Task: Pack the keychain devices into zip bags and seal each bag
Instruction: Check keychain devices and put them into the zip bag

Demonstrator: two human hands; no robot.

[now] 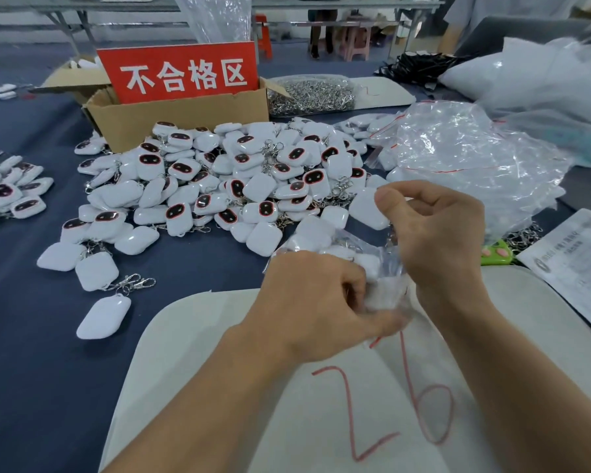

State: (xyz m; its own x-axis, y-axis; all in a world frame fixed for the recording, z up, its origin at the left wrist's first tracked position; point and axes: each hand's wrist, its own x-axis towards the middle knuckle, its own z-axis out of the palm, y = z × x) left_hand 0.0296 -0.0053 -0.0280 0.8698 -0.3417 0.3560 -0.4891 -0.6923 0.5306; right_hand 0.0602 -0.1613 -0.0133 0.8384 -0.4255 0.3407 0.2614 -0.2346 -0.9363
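A small clear plastic zip bag (384, 285) holding white rounded-square keychain devices is gripped between both hands above the near white foam sheet (191, 339), which bears the number 26 in red marker. The left hand (316, 302) is curled nearly closed around the bag's left side, its thumb and fingers pinched onto the plastic. The right hand (437, 233) is closed on the bag's right, farther edge, with thumb and forefinger pressed together at the top (whether a metal clasp is also caught in that pinch cannot be told). The bag is blurred, so its seal cannot be made out. Beyond the hands, a large heap of white keychain devices with dark oval faces (219, 179) is spread over the dark blue tablecloth (31, 336). Behind the heap an open cardboard box (181, 117) is set, carrying a red sign with white characters (181, 71). To the right a crumpled pile of clear zip bags with red strips (468, 155) is lain, and a printed paper sheet (577, 261) is seen at the near right edge.
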